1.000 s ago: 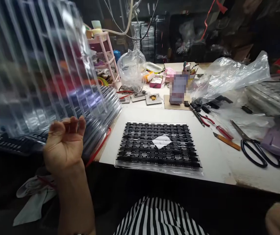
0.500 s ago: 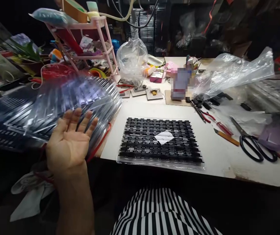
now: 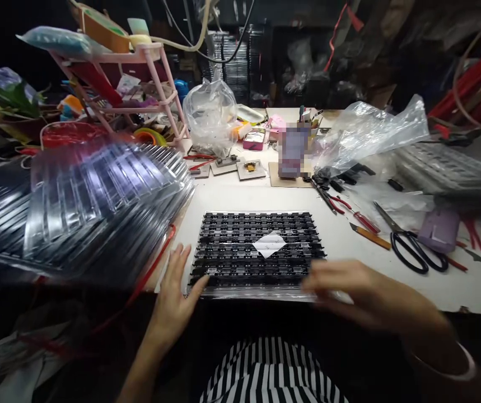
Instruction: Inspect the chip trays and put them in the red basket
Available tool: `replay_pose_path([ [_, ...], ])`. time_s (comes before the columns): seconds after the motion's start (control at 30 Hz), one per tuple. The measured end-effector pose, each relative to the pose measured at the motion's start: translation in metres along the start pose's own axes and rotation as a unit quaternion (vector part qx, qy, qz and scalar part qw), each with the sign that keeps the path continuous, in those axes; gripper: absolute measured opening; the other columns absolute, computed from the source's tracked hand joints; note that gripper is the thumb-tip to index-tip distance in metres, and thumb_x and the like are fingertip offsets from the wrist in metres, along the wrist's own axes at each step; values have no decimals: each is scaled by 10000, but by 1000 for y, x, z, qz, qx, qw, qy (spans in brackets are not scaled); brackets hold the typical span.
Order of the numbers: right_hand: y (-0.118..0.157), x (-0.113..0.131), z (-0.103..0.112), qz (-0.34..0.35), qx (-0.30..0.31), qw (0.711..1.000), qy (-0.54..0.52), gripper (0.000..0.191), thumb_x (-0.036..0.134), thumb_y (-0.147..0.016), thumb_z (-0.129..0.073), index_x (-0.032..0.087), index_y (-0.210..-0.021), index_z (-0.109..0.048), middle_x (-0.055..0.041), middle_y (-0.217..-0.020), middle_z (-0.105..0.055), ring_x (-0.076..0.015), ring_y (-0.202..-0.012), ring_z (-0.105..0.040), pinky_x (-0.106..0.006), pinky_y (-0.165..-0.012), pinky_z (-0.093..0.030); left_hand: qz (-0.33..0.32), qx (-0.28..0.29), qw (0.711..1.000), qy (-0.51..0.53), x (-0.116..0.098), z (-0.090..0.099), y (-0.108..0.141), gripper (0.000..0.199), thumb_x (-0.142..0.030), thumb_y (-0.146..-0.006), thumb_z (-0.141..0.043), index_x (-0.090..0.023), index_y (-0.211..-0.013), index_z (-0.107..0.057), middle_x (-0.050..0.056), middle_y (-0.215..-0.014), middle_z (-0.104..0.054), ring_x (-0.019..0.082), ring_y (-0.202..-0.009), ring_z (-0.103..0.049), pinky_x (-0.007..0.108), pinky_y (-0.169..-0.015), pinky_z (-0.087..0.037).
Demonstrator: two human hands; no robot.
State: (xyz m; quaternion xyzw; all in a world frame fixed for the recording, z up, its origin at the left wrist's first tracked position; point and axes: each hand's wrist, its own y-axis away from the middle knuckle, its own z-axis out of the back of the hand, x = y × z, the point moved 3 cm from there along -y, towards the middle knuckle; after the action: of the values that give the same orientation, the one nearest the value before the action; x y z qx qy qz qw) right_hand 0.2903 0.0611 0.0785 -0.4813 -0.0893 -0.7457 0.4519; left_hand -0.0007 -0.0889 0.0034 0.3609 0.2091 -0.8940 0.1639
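A clear plastic tray [image 3: 248, 293] filled with rows of small black parts [image 3: 232, 263] lies at the front edge of the white table. On top of the parts rests a small white paper slip [image 3: 269, 244] with faint marks. My left hand [image 3: 176, 296] is at the tray's left front corner, fingers and thumb apart, nothing in it. At the tray's right front corner is my right hand [image 3: 349, 285], smeared by motion. Its fingers are too blurred to show whether they grip the tray.
Stacked clear plastic trays [image 3: 97, 196] lean at the left, with a red strap [image 3: 156, 263] beside them. To the right lie scissors [image 3: 412, 240], a cutter knife [image 3: 370, 236], a red screwdriver [image 3: 366, 221] and pliers [image 3: 328, 197]. A pink shelf [image 3: 156, 53] stands behind.
My left hand has come from the stacked trays, palm up, to the filled tray's left side. My right hand has entered from the right. The whole view has shifted slightly.
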Motion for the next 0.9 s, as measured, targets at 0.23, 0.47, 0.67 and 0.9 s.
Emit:
replay_pose_path([
  [0.23, -65, -54, -20, -19, 90, 978, 187, 117, 150, -877, -482, 189, -870, -592, -55, -889, -532, -172, -798, -520, -307, -714, -425, 18, 62, 994, -92, 1, -21, 5, 607, -373, -931, -392, -342, -1465, -106, 46, -1555, -155, 235, -1416, -87, 530, -1129, -73],
  [0.47, -87, -59, -32, -17, 117, 979, 165, 79, 109, -792, -572, 185, -772, -563, -54, -862, -524, -191, -816, -486, -336, -740, -404, 34, 54, 993, -97, -2, -24, 9, 514, -332, -967, -255, -330, -1465, -125, 24, -1559, -131, 201, -1419, -75, 499, -1138, -40],
  [0.67, -83, -63, -21, -44, 52, 995, 70, 105, 116, -778, -547, 195, -715, -516, 16, -691, -532, -119, -622, -466, -256, -592, -387, 40, 42, 996, -62, 1, -18, 7, 500, -341, -960, -287, -358, -1449, -184, 5, -1542, -216, 194, -1405, -174, 484, -1148, -58],
  [0.9, -76, -82, 8, -86, -155, 984, -2, 84, 219, -799, -489, 217, -883, -480, 51, -677, -503, -97, -570, -452, -227, -536, -398, 32, 14, 999, -23, 12, -11, -10, 548, -410, -887, -456, -302, -1406, -316, 31, -1500, -311, 240, -1378, -255, 443, -1151, -169],
])
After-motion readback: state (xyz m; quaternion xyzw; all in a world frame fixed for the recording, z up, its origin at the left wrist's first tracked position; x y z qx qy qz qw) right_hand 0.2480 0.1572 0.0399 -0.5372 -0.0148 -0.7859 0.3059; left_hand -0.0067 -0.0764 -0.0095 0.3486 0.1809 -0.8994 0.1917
